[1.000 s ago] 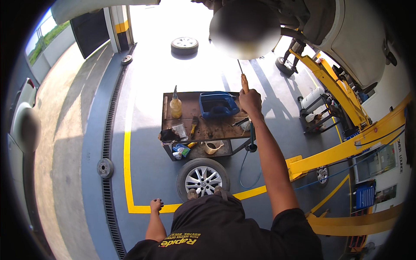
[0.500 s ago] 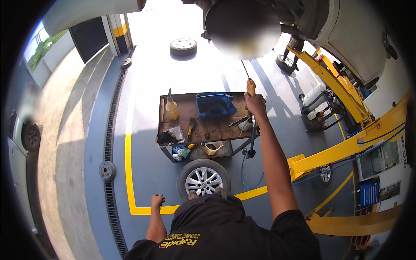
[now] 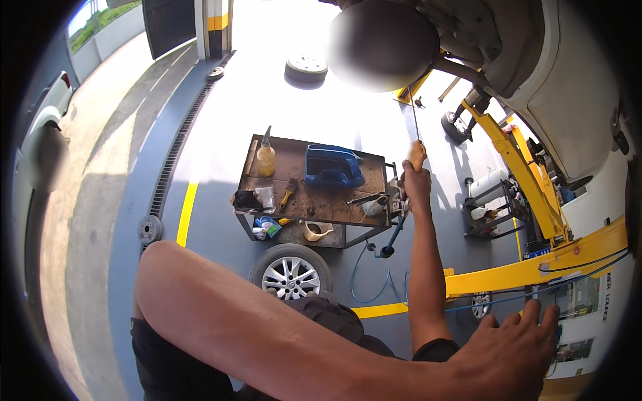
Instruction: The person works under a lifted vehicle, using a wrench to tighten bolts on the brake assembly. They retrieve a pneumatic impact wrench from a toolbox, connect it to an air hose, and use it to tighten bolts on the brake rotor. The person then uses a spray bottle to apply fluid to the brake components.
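My right hand (image 3: 416,186) is raised beside the cart's right edge, wrapped round a thin-shafted tool (image 3: 418,155) with an orange handle. Its long shaft points up toward a blurred, dark round part (image 3: 384,47) under the raised vehicle. Below that hand a metal fitting and a blue-green air hose (image 3: 396,230) hang down; how they join the tool is hidden. Bent at the elbow, my left arm crosses in front of my body. My left hand (image 3: 505,351) is at the lower right, fingers apart, with nothing visible in it.
A brown metal cart (image 3: 314,200) bears a blue cut-open container (image 3: 332,167), a spray bottle (image 3: 265,159) and a brush (image 3: 289,191). A wheel (image 3: 291,275) lies before it. Yellow lift arms (image 3: 535,271) reach in from the right, under the white vehicle (image 3: 568,100).
My left hand has swung from low on the left across my body to the lower right, its fingers now spread. The right hand keeps its grip on the tool; the view has shifted.
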Available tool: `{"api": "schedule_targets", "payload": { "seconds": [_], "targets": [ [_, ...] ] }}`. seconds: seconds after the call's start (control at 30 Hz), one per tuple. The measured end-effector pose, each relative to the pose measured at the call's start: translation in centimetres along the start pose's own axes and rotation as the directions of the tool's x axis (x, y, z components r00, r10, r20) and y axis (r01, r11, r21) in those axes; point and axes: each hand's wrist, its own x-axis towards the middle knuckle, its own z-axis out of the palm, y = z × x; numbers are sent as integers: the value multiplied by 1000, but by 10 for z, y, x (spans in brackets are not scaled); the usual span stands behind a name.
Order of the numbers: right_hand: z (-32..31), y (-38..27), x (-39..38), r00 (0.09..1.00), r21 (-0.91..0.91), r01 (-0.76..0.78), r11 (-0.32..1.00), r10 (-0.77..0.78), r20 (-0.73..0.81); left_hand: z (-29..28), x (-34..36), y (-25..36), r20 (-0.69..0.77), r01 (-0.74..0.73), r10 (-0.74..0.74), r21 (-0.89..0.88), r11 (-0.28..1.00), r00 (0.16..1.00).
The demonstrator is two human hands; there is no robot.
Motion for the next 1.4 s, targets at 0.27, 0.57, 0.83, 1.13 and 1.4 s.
{"api": "schedule_targets", "payload": {
  "seconds": [0.27,0.57,0.83,1.13,1.4],
  "targets": [
    [-65,-22,25,995,-24,-8,1000,10,99,-31,-14,-7,-8,-52,56,251,967,998],
    [-145,-61,39,993,-131,108,985,-115,-41,-38,-7,-32,0,-161,170,313,936,986],
    [-143,-79,29,998,-235,64,970,-68,-8,-55,-23,11,110,-213,198,142,967,974],
    [-153,-101,17,982,-215,151,965,-172,-84,-50,-27,-13,204,-293,244,259,921,948],
    [-164,-143,20,993,-346,113,931,-111,27,-68,-55,-21,213,-322,271,266,909,939]
  ]
}}
